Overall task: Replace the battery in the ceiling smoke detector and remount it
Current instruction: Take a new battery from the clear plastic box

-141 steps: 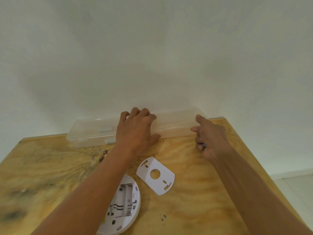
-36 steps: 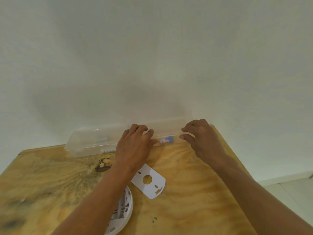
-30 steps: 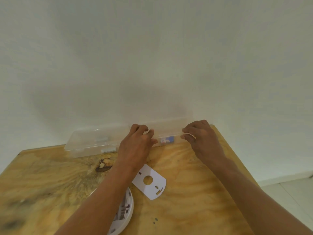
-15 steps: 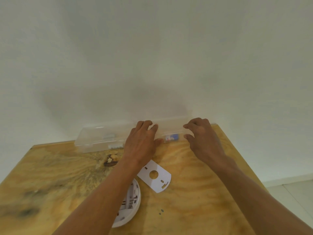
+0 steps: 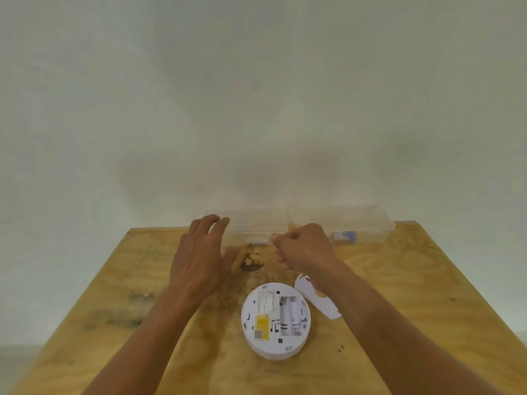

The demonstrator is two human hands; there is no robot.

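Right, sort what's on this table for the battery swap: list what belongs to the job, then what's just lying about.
Belongs to the job:
- smoke detector, back up, battery bay open
- white mounting plate beside it
- clear plastic box, a blue-labelled item inside
- left hand, right hand, both near the box

Just lying about:
- dark knot in the wooden table

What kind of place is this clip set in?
Probably a plain indoor room with a makeshift work surface: a bare plywood table against an unadorned white wall, with a clear plastic storage box and an opened smoke detector on it.
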